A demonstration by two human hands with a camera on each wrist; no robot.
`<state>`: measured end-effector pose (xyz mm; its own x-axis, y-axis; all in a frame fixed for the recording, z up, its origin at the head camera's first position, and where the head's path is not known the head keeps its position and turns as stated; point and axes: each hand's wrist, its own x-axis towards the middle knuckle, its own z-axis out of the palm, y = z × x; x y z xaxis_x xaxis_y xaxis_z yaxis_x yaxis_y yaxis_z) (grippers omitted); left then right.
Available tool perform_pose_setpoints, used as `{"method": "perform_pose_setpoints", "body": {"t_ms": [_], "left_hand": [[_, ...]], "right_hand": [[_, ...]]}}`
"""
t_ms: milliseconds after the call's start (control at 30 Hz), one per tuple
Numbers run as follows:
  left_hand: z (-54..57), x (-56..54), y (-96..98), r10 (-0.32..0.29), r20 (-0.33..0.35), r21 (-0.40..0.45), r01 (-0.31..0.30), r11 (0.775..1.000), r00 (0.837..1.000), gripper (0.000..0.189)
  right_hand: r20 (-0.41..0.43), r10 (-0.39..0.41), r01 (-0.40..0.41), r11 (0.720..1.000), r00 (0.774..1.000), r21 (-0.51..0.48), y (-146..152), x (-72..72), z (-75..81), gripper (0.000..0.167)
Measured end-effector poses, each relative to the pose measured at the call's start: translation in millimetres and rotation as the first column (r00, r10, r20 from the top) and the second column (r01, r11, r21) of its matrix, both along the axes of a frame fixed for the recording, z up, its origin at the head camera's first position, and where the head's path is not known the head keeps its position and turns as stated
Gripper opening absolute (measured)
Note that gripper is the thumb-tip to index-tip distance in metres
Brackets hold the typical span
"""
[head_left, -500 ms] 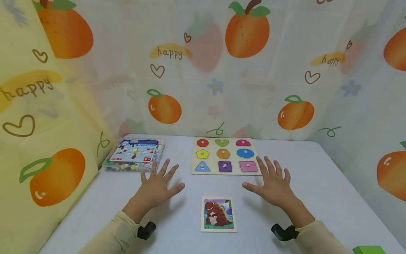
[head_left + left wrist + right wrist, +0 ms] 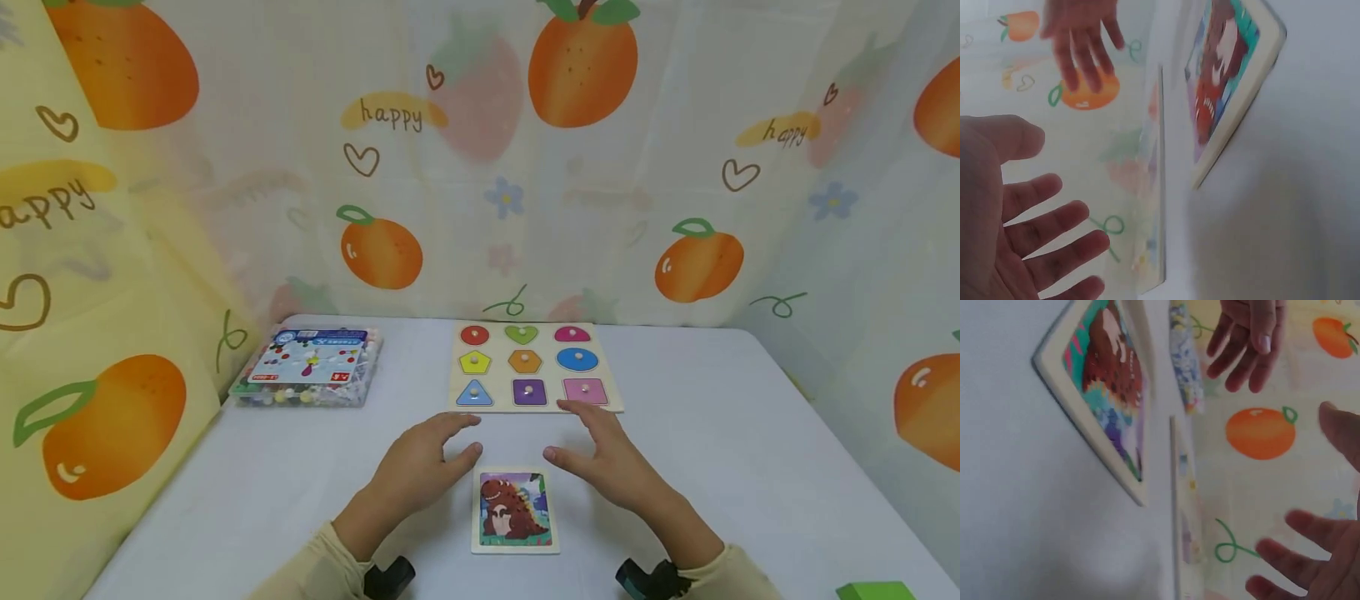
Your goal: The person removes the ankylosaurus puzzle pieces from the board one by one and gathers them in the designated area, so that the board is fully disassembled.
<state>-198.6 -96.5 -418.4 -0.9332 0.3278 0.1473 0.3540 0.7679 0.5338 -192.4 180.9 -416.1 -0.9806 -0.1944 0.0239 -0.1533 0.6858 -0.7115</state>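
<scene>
A small square dinosaur picture puzzle (image 2: 515, 510) in a pale wooden frame lies flat near the front of the white table. My left hand (image 2: 422, 462) hovers above its left side, fingers loosely extended and thumb apart, holding nothing. On the other side my right hand (image 2: 617, 463) is held in the air in a mirrored pose, palm turned inward and nothing in it. Its index fingertip overlaps the lower edge of the wooden shape board (image 2: 537, 408) in the head view. Both wrist views show the framed puzzle (image 2: 1259, 81) beside spread, bare fingers.
The knobbed shape board, with several coloured shapes, lies at the back middle. Left of it stands a clear plastic box (image 2: 311, 367) of beads with a printed label. A green block (image 2: 875, 591) shows at the bottom right corner. Patterned curtains (image 2: 480, 208) enclose the table's back and sides.
Both hands have moved inward, toward each other and the dinosaur puzzle, and their widely spread fingers have come closer together. The head view has shifted slightly. The objects stay in place.
</scene>
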Motion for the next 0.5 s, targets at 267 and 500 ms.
{"method": "perform_pose_setpoints", "body": {"t_ms": [267, 500], "left_hand": [[-31.9, -8.8, 20.2, -0.120, 0.060, 0.170, 0.108, 0.980, 0.991, 0.026], [-59.2, -9.4, 27.7, -0.153, 0.013, 0.106, 0.151, 0.983, 0.988, 0.037]], "right_hand": [[-0.043, 0.040, -0.043, 0.997, 0.998, -0.062, -1, -9.2, -39.6, 0.028], [-0.128, 0.090, -0.086, 0.996, 0.988, 0.034, -1, -8.8, -60.1, 0.024]]}}
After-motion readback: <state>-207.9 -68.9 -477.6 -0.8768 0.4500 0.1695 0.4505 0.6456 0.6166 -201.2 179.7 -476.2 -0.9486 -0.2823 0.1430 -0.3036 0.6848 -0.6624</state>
